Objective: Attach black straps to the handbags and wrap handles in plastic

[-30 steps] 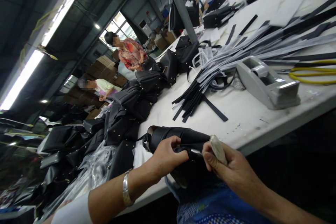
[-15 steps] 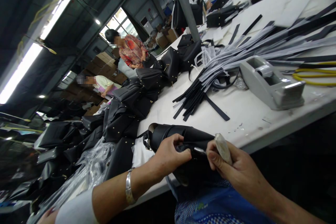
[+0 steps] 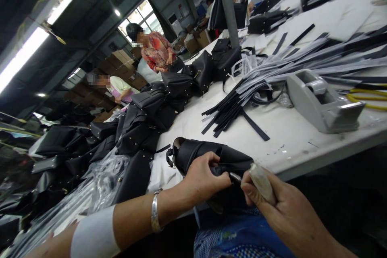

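A black bag lies on its side at the near table edge, over my lap, with a small buckle at its left end. My left hand grips a dark part of the bag between thumb and fingers. Just to the right, my right hand is closed around a tool with a pale wrapped handle. The tool's metal tip points at the bag beside my left thumb; whether it touches is unclear.
Black bags are heaped at the left beside clear plastic wrap. Black strips lie beyond my hands, with a grey tape dispenser to their right. A metal post rises behind. Several people work across the table.
The camera view has shifted slightly. The tool's metal tip shows a little more between my hands, and both hands keep their hold.
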Demonstrator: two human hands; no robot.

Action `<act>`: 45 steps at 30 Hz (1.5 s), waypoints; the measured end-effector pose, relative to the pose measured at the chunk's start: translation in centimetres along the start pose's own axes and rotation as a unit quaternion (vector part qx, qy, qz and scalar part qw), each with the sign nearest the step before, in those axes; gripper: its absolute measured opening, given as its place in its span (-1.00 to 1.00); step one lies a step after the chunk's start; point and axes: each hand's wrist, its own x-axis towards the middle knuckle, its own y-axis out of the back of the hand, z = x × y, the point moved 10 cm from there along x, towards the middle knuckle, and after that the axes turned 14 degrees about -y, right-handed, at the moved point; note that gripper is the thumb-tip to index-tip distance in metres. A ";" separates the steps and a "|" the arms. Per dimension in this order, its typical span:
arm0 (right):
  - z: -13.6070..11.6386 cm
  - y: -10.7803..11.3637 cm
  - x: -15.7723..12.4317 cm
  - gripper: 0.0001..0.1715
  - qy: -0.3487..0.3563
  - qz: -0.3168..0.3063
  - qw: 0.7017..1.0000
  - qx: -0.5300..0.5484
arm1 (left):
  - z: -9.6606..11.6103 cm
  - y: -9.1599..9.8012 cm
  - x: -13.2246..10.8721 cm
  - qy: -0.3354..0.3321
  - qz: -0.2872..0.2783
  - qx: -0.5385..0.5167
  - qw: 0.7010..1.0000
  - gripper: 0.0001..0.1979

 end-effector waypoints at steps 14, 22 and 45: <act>0.6 -0.8 -1.9 -0.71 -0.011 0.065 0.997 -0.028 | 0.9 -0.3 -1.1 -0.079 0.058 0.012 0.995 -0.79; 5.1 -2.3 -1.3 -0.49 -0.172 0.002 0.977 0.126 | 1.3 -0.8 -1.7 -0.125 0.053 0.059 0.989 -0.82; 1.0 1.0 14.7 -0.67 0.142 0.071 0.958 -0.239 | 0.7 1.4 -0.9 -0.004 -0.056 -0.256 0.965 -0.60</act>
